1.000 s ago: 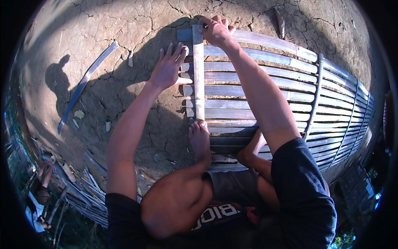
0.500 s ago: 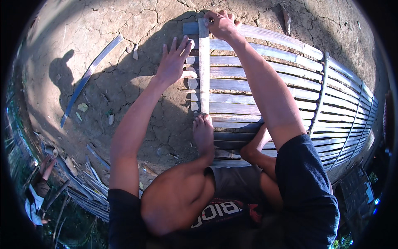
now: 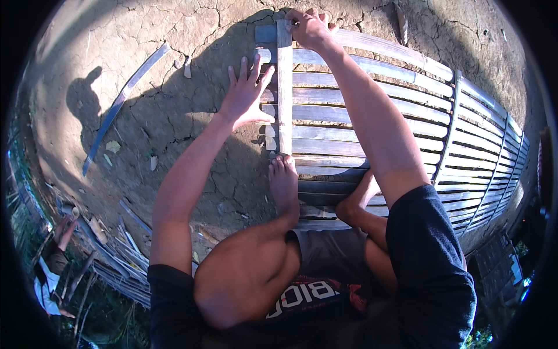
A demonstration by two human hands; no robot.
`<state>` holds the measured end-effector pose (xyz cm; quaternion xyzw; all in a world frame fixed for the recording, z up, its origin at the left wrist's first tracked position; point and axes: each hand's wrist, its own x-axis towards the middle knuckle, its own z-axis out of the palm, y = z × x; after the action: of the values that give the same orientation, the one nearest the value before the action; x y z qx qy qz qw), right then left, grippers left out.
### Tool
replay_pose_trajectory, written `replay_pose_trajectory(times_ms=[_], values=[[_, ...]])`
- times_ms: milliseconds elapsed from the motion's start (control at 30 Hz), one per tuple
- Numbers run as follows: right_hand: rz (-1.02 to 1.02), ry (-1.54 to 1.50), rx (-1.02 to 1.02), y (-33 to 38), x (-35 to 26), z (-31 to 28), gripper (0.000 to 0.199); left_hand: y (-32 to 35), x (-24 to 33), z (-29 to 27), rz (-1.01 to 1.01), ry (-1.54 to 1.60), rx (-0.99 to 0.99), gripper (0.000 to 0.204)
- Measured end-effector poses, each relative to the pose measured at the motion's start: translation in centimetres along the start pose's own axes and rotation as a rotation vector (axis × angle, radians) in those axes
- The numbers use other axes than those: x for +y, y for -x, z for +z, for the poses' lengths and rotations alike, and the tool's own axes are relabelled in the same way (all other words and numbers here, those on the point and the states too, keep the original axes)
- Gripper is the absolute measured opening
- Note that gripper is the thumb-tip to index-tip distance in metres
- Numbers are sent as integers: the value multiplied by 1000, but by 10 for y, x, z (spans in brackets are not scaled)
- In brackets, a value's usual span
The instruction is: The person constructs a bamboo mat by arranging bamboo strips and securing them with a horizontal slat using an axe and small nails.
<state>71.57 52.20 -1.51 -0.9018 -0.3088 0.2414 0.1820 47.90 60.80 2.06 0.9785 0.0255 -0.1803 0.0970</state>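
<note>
A panel of split bamboo slats (image 3: 325, 114) lies on the ground, with a flat bamboo crosspiece (image 3: 285, 87) laid across its left end. My right hand (image 3: 311, 30) is closed at the far end of that crosspiece, thumb side against it and fingers bent over the outermost slat; the exact grip is partly hidden. With fingers spread, my left hand (image 3: 241, 96) is beside the uneven slat ends, its fingertips and thumb at or just over them. My bare left foot (image 3: 283, 180) rests at the crosspiece's near end, toes touching it.
Cracked dry earth surrounds the panel. A loose curved bamboo strip (image 3: 119, 102) lies to the left. Cut sticks and bamboo pieces (image 3: 113, 256) are piled at the lower left, near another person (image 3: 49, 279). Thin cross strips (image 3: 447, 128) bind the panel farther right.
My left hand has slid a little nearer to me along the slat ends, its fingers more spread. My right hand stays at the crosspiece's far end. The whole view shifted slightly.
</note>
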Motion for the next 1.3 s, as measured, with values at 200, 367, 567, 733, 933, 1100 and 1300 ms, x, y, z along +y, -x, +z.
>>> replay_pose_trajectory(times_ms=[200, 367, 567, 733, 933, 1100, 1300], values=[[-29, 23, 30, -3, 11, 8, 31, -1, 2, 1, -20, 33, -7, 132], [24, -40, -103, -2, -3, -2, 34, 2, -5, 7, 5, -117, 21, 141], [57, -33, -84, 5, -1, -16, 33, -13, 17, -12, -119, -43, 72, 98], [16, -78, -65, 8, -5, -15, 28, -40, 26, -10, 53, 19, 169, 85], [19, -39, -63, 9, -4, -14, 28, -47, 38, -13, -4, 147, 143, 72], [-13, -64, -94, 12, -4, -18, 27, -46, 35, -16, 19, 74, 89, 71], [-45, -90, -16, 14, 0, -9, 29, -51, 35, -18, 3, 179, 68, 73]])
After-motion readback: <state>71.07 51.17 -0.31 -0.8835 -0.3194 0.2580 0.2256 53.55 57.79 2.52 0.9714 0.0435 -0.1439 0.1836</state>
